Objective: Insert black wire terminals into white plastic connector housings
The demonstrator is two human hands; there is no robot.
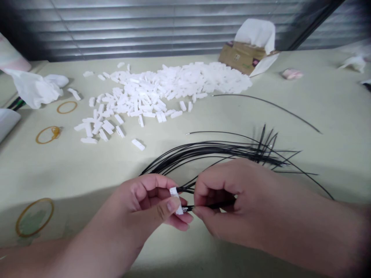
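Low in the middle of the view, my left hand (156,200) pinches a small white connector housing (173,190) between thumb and fingers. Black wires (188,185) run out of its right side. Just to the right, my right hand (228,197) is closed around black wires (214,205), with thumb and fingertip close to the housing. Metal wire ends show at the housing's lower right edge; whether they are fully inside it I cannot tell. Behind both hands a loose bundle of black wires (203,148) curves across the table.
A wide heap of white connector housings (174,83) spreads over the back of the table (116,166). An open cardboard box (240,58) stands behind it. One single black wire (269,103) lies at right. Rubber bands (48,135) and crumpled tissue (36,88) are at left.
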